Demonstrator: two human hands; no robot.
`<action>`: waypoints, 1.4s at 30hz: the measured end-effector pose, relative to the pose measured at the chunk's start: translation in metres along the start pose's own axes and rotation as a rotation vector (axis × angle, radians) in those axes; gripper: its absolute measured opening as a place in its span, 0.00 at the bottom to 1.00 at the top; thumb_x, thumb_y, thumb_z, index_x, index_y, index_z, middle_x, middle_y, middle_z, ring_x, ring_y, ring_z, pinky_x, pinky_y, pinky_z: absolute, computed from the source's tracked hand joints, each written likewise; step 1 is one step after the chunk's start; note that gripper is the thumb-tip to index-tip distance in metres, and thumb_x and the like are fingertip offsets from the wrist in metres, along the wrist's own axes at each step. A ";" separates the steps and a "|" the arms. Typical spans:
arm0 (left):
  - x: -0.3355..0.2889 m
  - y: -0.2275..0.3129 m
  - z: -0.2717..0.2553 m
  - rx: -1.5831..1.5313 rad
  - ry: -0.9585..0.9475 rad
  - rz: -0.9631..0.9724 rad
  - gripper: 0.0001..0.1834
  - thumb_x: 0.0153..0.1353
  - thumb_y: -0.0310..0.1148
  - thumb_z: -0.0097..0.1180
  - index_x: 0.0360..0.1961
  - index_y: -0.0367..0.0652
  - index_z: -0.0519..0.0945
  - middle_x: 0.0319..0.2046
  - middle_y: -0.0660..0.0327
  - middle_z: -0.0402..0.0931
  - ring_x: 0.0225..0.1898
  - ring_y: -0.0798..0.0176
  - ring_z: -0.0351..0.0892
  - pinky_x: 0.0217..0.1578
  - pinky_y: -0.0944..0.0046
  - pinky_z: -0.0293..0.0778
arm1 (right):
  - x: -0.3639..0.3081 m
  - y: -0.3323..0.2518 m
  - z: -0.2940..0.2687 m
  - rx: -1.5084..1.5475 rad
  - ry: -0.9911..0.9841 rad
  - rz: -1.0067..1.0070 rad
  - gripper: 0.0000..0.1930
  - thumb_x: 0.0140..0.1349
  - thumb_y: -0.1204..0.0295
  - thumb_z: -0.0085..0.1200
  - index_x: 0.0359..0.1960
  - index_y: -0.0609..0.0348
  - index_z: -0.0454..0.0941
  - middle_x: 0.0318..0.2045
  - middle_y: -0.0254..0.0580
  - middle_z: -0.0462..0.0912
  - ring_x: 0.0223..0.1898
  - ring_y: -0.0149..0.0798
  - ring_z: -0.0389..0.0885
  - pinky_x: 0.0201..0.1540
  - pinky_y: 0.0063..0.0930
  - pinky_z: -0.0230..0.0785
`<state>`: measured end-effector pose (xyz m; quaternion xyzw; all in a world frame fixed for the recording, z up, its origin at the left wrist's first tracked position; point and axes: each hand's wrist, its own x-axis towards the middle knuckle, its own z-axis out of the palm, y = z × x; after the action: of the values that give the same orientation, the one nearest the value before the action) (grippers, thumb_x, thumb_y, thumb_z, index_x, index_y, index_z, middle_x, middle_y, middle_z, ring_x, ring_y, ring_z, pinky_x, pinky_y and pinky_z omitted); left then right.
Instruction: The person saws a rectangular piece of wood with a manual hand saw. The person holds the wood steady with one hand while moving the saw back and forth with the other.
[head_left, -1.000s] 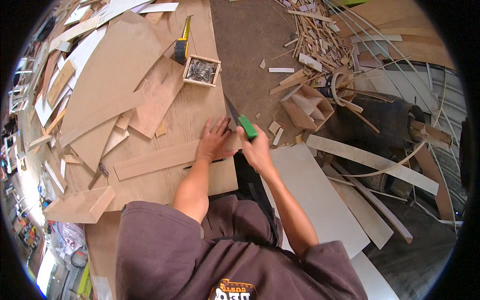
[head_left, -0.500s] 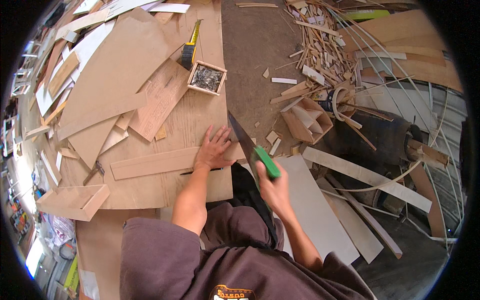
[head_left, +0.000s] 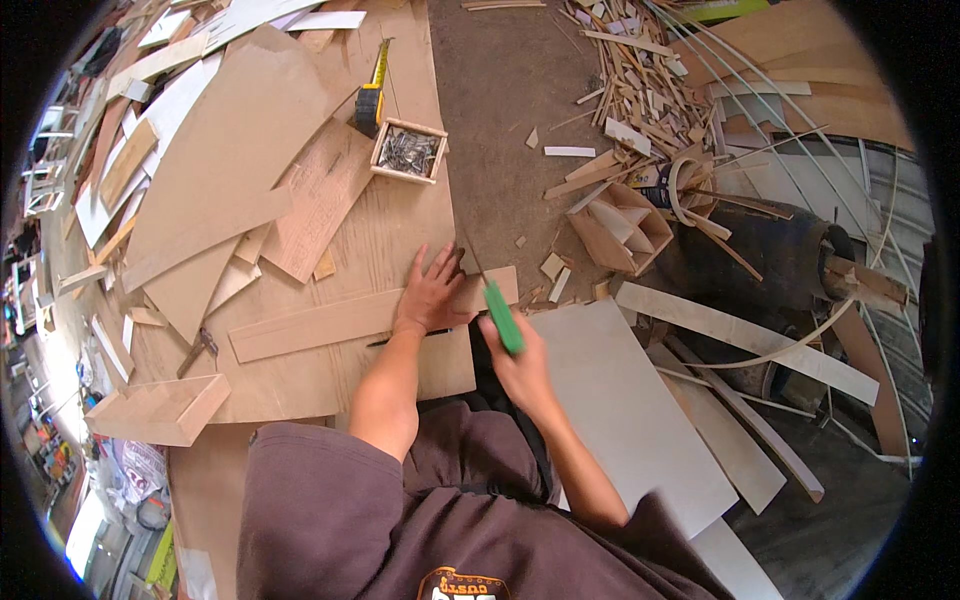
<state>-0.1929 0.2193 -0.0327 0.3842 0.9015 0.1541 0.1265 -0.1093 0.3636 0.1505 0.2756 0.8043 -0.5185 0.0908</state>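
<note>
A narrow wooden board (head_left: 310, 328) lies near the workbench's front edge, its right end jutting past the bench's side. My left hand (head_left: 430, 300) rests flat on it with fingers spread, pressing near that end. In my right hand (head_left: 524, 368) is a handsaw (head_left: 504, 318), gripped by its green handle. The saw's blade points away from me and stands nearly edge-on across the board, just right of my left fingers. How deep its teeth sit in the wood cannot be made out. A thin dark pencil-like stick (head_left: 385, 341) lies below the board, partly behind my left forearm.
On the bench (head_left: 300, 385) are a small box of nails (head_left: 408, 150), a tape measure (head_left: 369, 108), a hammer-like tool (head_left: 200, 350), an open wooden box (head_left: 165, 408) and stacked sheet offcuts (head_left: 240, 130). Scrap wood (head_left: 655, 110) and a pale panel (head_left: 620, 400) lie at right.
The saw and my right hand have shifted left and toward me, and the blade has turned more edge-on beside my left hand. My left hand stays on the board. The view has shifted slightly.
</note>
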 end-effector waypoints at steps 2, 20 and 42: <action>-0.007 0.005 -0.004 -0.029 -0.056 -0.025 0.41 0.45 0.69 0.66 0.53 0.49 0.83 0.73 0.60 0.62 0.79 0.57 0.47 0.77 0.34 0.35 | -0.047 0.000 -0.026 0.138 0.078 0.117 0.16 0.73 0.62 0.59 0.42 0.68 0.78 0.27 0.48 0.77 0.32 0.32 0.73 0.38 0.34 0.70; 0.011 0.003 0.002 -0.008 0.029 0.037 0.43 0.42 0.66 0.70 0.51 0.42 0.83 0.74 0.58 0.59 0.79 0.56 0.47 0.77 0.34 0.35 | 0.000 -0.003 -0.001 -0.007 0.091 0.087 0.13 0.73 0.65 0.56 0.44 0.65 0.81 0.27 0.45 0.78 0.31 0.30 0.73 0.38 0.31 0.71; -0.008 0.003 0.004 0.074 0.014 -0.003 0.45 0.45 0.71 0.64 0.55 0.47 0.84 0.75 0.58 0.58 0.79 0.58 0.45 0.78 0.37 0.33 | -0.025 -0.078 -0.047 -0.110 -0.136 0.112 0.22 0.72 0.55 0.56 0.40 0.68 0.76 0.27 0.60 0.78 0.28 0.53 0.73 0.39 0.41 0.71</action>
<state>-0.1844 0.2163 -0.0348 0.3862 0.9080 0.1231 0.1059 -0.1233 0.3724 0.2437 0.2788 0.8068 -0.4853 0.1890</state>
